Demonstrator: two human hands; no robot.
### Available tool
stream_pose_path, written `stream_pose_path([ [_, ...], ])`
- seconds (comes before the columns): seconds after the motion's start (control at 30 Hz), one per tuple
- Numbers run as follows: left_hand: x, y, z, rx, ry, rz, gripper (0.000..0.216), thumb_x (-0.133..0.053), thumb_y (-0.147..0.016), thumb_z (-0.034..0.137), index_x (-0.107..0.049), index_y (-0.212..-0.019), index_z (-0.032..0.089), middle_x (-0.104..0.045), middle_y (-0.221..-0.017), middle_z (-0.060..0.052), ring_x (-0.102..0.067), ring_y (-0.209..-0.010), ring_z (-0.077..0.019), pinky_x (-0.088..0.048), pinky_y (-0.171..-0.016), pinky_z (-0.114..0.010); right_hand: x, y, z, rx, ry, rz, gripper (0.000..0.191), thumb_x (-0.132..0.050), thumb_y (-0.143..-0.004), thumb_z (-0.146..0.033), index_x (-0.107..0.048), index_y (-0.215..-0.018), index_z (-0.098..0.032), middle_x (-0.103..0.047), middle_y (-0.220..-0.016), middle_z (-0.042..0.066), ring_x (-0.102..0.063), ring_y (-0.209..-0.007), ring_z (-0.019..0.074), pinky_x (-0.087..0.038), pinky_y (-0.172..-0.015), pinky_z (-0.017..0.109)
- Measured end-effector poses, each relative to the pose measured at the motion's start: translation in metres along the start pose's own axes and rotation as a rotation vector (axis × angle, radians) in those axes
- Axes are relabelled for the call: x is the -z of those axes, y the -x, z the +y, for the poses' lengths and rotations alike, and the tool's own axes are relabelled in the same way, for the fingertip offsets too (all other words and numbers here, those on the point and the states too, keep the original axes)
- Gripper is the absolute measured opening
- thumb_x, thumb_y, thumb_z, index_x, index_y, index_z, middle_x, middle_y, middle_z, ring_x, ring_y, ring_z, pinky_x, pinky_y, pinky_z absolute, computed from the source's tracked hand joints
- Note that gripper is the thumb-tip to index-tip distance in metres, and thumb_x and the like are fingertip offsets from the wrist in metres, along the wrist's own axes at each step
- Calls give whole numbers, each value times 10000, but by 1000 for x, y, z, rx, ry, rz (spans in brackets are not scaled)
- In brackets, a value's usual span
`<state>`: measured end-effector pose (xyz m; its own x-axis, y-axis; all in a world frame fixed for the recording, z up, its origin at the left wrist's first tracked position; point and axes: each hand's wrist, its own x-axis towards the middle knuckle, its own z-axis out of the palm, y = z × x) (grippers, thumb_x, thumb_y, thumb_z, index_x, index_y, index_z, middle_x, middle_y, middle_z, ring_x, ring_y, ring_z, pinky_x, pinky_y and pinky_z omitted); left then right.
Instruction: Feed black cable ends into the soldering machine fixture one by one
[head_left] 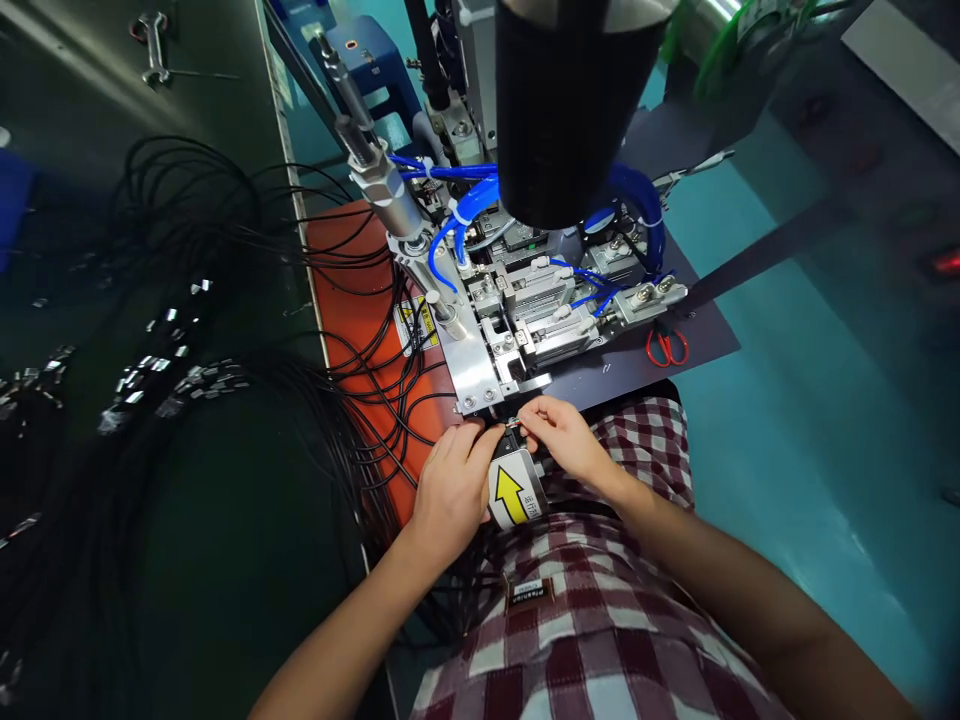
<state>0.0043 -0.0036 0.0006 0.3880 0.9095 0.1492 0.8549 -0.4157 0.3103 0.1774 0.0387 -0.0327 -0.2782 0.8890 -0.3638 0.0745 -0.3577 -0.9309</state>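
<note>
My left hand (450,480) and my right hand (559,435) meet just below the front edge of a small metal press machine (517,310). Both are closed in a pinch on the end of a thin black cable (504,432), where a small metal connector shows between the fingertips. Under my hands sits a white label with a yellow arrow (514,492). The cable's tip lies just short of the machine's shiny front plate (476,375).
Several looped black cables (187,250) with metal ends lie on the dark table at left and over an orange mat (352,310). Red-handled scissors (666,346) rest on the black mat at right. Blue air hoses (457,200) and a black cylinder (566,110) rise above the machine.
</note>
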Motion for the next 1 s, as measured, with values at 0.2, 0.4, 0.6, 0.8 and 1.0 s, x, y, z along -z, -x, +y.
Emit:
stream_pose_path([
  [0.2, 0, -1, -3, -25, 14, 9, 372, -410, -867, 64, -576, -1194, 135, -594, -1020, -113, -517, -865, -221, -480, -745, -336, 4, -4, 2, 43, -15, -10, 276, -494, -900, -410, -570, -775, -176, -594, -689, -12, -549, -557, 110, -436, -576, 253],
  [0.4, 0, 1, -2, -32, 8, -17, 379, -432, -863, 68, -568, -1211, 133, -601, -1013, -110, -521, -865, -224, -479, -736, -337, 0, -3, -6, 22, 62, 22, 199, -538, -866, -349, -551, -754, -184, -521, -571, -47, -494, -482, 107, -380, -481, 235],
  [0.6, -3, 1, 1, 11, 15, -30, 395, -406, -881, 76, -543, -1247, 137, -597, -1040, -124, -531, -900, -235, -478, -765, -366, -3, -3, -9, -75, 27, 17, 238, -531, -870, -371, -543, -733, -177, -508, -500, -56, -472, -457, 105, -370, -495, 237],
  [0.8, 2, 3, -4, 90, 228, 68, 357, -390, -907, 82, -580, -1184, 201, -558, -1033, -87, -553, -990, -201, -510, -834, -345, -6, -3, -4, -126, -199, -15, 288, -593, -817, -436, -528, -714, -175, -499, -497, -66, -433, -448, 90, -339, -483, 230],
  [1.0, 8, 45, -19, 107, 22, 90, 456, -427, -900, 65, -499, -1322, 221, -549, -1234, -118, -528, -1114, -239, -475, -951, -425, -4, -3, -3, -98, -170, 0, 273, -590, -821, -423, -524, -723, -176, -497, -512, -72, -449, -467, 90, -326, -506, 239],
])
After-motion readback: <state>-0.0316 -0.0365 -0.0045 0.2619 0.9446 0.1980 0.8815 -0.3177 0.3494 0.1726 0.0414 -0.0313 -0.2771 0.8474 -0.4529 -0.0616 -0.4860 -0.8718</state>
